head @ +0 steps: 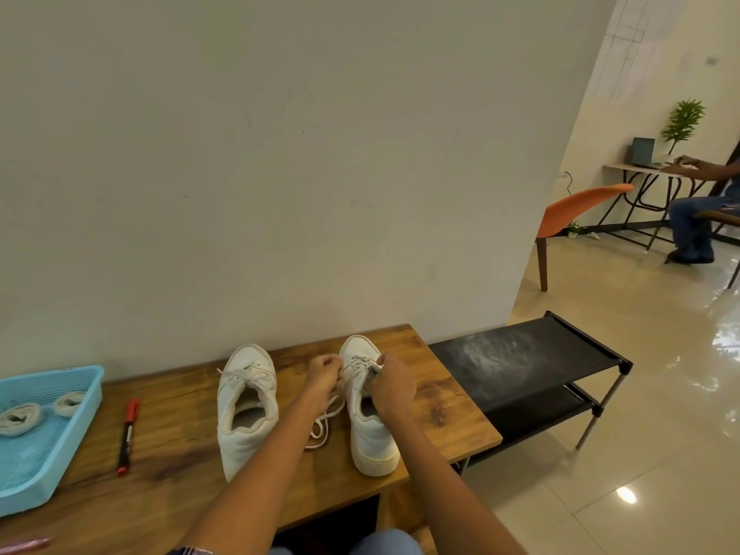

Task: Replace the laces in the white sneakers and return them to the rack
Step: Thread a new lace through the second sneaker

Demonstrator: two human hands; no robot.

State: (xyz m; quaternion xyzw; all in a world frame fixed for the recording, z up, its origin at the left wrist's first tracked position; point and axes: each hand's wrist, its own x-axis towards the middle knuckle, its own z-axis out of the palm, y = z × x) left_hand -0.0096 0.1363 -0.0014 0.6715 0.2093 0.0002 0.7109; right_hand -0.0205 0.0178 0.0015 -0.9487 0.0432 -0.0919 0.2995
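Both hands are working on the right sneaker [370, 410]. My left hand [322, 372] is pinching the lace [326, 424] at the shoe's left side, with fingers curled round it. My right hand [390, 384] is pinching the lace at the top of the tongue, fingers curled too. This shoe is sitting at about 1 o'clock from me, toe pointing at the wall. Loose lace is lying in loops on the tabletop [180, 446] between the two shoes.

To do this step well, I think each hand should be pulling the same amount, so the lace is staying even on both sides. Going hole by hole, and keeping the lace flat, should be helping too. Holding the shoe steady matters, since it could be sliding on the wood.

At 11 o'clock the left sneaker [246, 406] is sitting with its lace tied. A red marker [128, 436] is lying at 10 o'clock, and a blue tray [60, 446] with two rolled things is at 9 o'clock. At 2 o'clock the black rack [528, 354] is waiting, just beside the tabletop. Far off at 2 o'clock a person is sitting at a desk, near an orange chair [572, 210] and a plant [682, 122]. Shiny floor tiles are showing on the right.
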